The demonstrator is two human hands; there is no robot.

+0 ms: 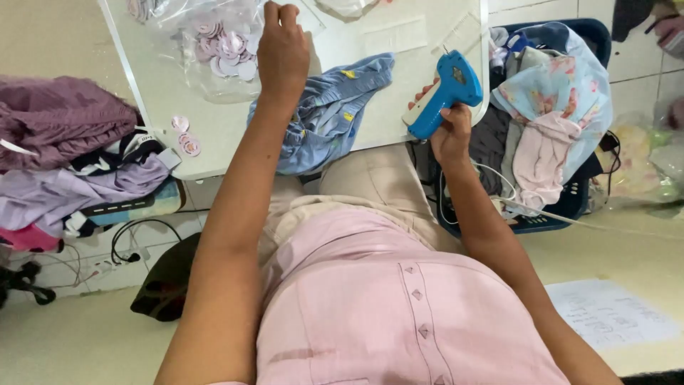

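— Tagging gun point(443, 94), blue with a lighter grip: where is it?

— Over the right edge of the white table point(164, 107), needle end pointing up toward the far side. The right hand point(451, 132) has its fingers wrapped tight around the grip.

— And the left hand point(282, 51)?

— Up near the table's far edge, fingers bunched together at the mouth of a clear plastic bag point(214, 43). I cannot tell whether they pinch the bag itself or something small beside it.

— What is in that bag?

— Round pale pink tags point(226, 50), a whole heap. A few loose ones point(185, 137) lie near the table's left edge.

— Anything between the hands?

— A blue denim garment point(331, 114), crumpled, hanging over the near edge onto the person's lap, just beside the left wrist.

— Around the table?

— A dark blue laundry basket point(581, 192) stands to the right, piled with a floral light-blue cloth and a pink piece. To the left sits a stack of purple and lilac clothes point(64, 157). A sheet of paper point(613, 314) lies on the floor at the right.
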